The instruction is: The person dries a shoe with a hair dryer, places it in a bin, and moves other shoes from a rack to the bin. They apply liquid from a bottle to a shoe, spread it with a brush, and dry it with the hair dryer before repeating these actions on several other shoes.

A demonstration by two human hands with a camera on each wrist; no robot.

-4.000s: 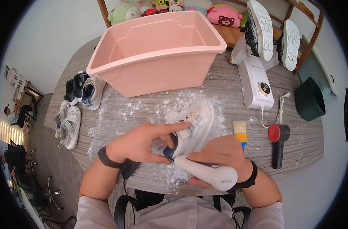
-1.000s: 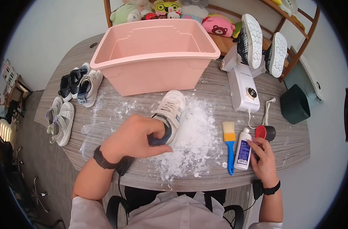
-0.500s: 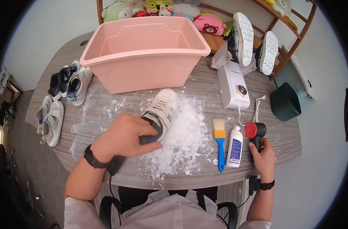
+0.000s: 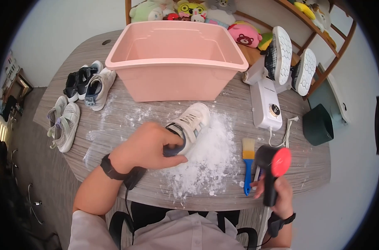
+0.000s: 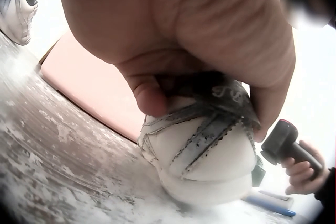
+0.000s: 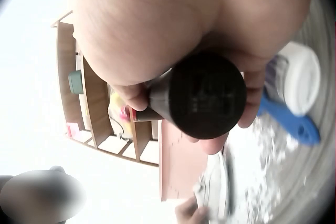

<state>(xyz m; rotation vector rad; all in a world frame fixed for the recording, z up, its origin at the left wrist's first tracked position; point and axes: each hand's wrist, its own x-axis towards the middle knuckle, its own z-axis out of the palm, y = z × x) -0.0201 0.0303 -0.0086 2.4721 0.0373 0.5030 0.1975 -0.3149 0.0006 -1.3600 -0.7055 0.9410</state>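
In the head view my left hand [image 4: 150, 148] grips a white sneaker [image 4: 193, 121] by its dark blue collar, fingers inside the opening. Seen in the left wrist view, the sneaker's heel [image 5: 215, 155] has blue-grey trim, and it stands over scattered white powder [image 4: 206, 162]. My right hand [image 4: 279, 193] holds a black, hair-dryer-shaped device [image 4: 269, 191] upright by its handle, raised over the table. Its round red end [image 4: 282, 162] faces right. Behind that hand a white bottle [image 6: 302, 79] is mostly hidden in the head view. A blue-handled brush [image 4: 247, 166] lies beside it.
A large pink tub [image 4: 177, 81] stands at the back. On the left are several shoes [image 4: 68, 127]. A white shoe dryer [image 4: 266, 106] carrying two shoes [image 4: 283, 54], and a dark green bin [image 4: 318, 125], stand at the right. A shelf of plush toys [image 4: 243, 35] is behind.
My right hand has set down the white bottle on the right, taken hold of the black device and lifted it. My left hand has shifted its hold to the sneaker's collar.
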